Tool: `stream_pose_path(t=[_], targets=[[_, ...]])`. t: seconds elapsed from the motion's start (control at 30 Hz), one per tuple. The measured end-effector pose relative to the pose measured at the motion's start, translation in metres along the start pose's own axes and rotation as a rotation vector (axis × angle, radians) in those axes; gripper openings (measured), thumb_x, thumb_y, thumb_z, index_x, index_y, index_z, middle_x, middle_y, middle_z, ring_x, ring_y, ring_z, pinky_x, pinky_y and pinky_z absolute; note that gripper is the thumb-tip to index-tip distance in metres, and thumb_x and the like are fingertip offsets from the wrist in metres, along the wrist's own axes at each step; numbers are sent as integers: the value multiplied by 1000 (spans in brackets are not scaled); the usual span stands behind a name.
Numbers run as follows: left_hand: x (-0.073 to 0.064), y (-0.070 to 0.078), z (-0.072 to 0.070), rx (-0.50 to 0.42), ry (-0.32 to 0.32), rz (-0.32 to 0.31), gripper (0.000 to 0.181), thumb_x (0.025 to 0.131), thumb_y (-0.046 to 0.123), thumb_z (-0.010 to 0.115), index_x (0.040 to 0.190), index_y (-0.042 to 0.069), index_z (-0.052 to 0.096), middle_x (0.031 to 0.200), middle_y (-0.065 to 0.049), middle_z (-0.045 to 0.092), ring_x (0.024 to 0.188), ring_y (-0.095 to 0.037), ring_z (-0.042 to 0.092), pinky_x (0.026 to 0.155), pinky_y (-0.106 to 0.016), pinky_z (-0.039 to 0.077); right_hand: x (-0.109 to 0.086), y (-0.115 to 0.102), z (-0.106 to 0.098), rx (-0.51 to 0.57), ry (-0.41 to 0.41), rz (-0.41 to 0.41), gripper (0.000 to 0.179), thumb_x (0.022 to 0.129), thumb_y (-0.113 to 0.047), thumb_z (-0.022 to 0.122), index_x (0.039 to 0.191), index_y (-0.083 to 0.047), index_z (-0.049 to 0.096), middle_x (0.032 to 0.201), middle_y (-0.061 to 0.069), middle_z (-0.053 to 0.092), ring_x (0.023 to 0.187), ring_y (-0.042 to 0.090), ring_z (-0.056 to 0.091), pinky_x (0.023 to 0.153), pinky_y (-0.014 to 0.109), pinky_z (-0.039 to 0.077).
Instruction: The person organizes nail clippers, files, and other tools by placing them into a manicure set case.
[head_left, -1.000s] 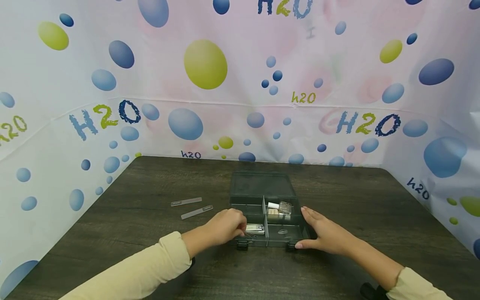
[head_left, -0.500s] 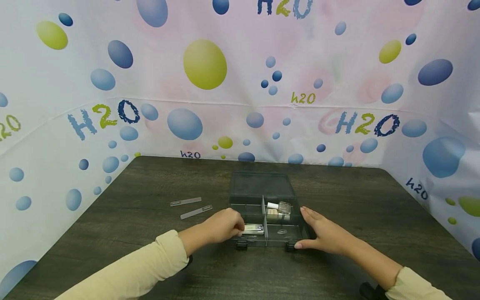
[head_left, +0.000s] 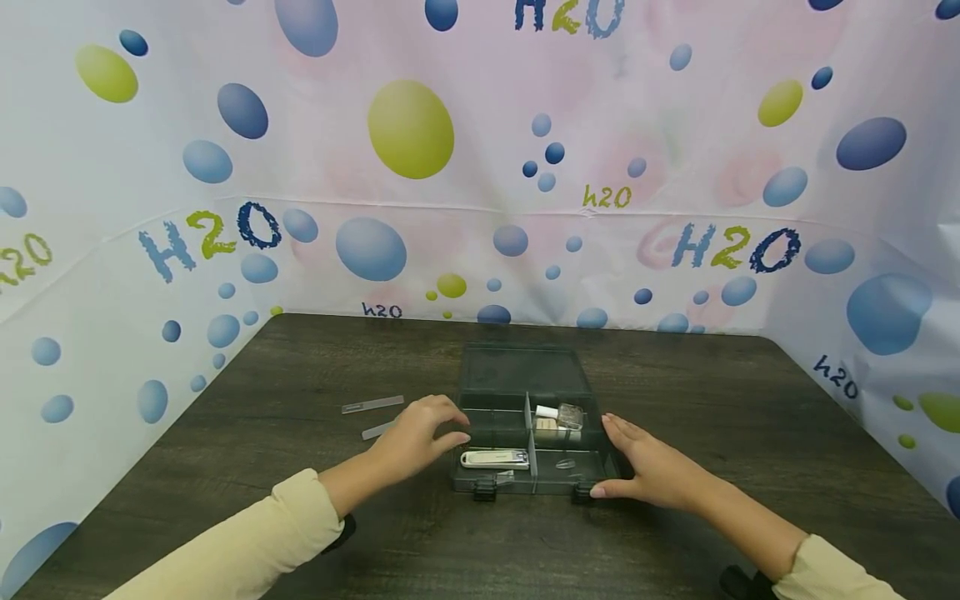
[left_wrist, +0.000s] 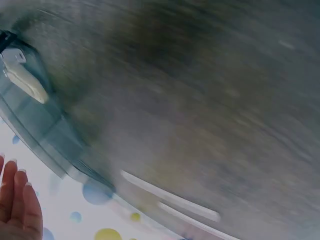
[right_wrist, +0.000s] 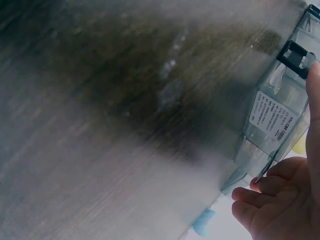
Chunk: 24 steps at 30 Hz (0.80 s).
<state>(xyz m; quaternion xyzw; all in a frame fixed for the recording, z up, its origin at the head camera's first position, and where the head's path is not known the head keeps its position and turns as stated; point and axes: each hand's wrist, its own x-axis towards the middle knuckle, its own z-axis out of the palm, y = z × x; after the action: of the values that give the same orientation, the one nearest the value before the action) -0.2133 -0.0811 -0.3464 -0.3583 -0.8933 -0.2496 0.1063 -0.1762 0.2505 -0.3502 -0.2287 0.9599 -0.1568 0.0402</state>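
An open clear grey plastic organizer box (head_left: 568,483) stands on the table with its lid laid back. My right hand (head_left: 660,471) holds its right side, thumb at the front latch and fingers along the wall. By the box's left edge is my left hand (head_left: 416,437), fingers parted and nothing in them. A nail clipper (head_left: 493,458) lies in the front left compartment beside a small, unclear whitish piece (head_left: 505,477). A nail polish bottle (head_left: 570,415) lies in the back right compartment with pale pieces. The front right one holds a small clear piece (head_left: 565,463).
Two slim translucent strips, a farther strip (head_left: 372,404) and a nearer strip (head_left: 375,432), lie left of the box; my left hand partly covers the nearer one. A printed curtain (head_left: 480,167) encloses the dark wooden table (head_left: 315,367).
My left hand was pinching thin pieces over the front left compartment. It has let go and drawn back left, fingers apart, uncovering the whole nail clipper. My right hand has stayed put.
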Motion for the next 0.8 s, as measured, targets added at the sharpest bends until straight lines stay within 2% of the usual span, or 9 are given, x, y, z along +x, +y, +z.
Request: stream_pose_path(t=[0.13, 0.33, 0.6, 0.8], targets=[[-7, -9, -6, 49, 73, -21, 19, 82, 20, 70, 95, 6, 70, 94, -3, 66, 90, -19, 63, 78, -34, 53, 0, -1, -1, -1, -3, 6, 106, 74, -64, 61, 141, 11, 27, 145, 31, 28, 132, 47, 31, 100, 58, 36], [-19, -25, -14, 73, 132, -81, 18, 80, 18, 72, 94, 6, 70, 93, -4, 65, 88, -21, 63, 75, -35, 53, 0, -1, -1, 0, -7, 5, 106, 74, -64, 61, 141, 11, 27, 145, 31, 27, 132, 47, 30, 100, 58, 35], [-29, -44, -28, 72, 169, -206, 21, 80, 16, 72, 98, 4, 68, 97, -7, 65, 93, -28, 62, 78, -42, 52, 1, 0, -1, 8, -20, 22, 107, 74, -65, 60, 142, 9, 25, 146, 30, 26, 133, 47, 30, 100, 58, 36], [-34, -58, -35, 50, 182, -265, 24, 82, 14, 70, 101, -1, 67, 100, -13, 64, 95, -32, 62, 80, -44, 53, 1, 0, -1, 7, -22, 27, 107, 74, -65, 60, 143, 8, 26, 147, 30, 26, 133, 47, 30, 99, 58, 36]])
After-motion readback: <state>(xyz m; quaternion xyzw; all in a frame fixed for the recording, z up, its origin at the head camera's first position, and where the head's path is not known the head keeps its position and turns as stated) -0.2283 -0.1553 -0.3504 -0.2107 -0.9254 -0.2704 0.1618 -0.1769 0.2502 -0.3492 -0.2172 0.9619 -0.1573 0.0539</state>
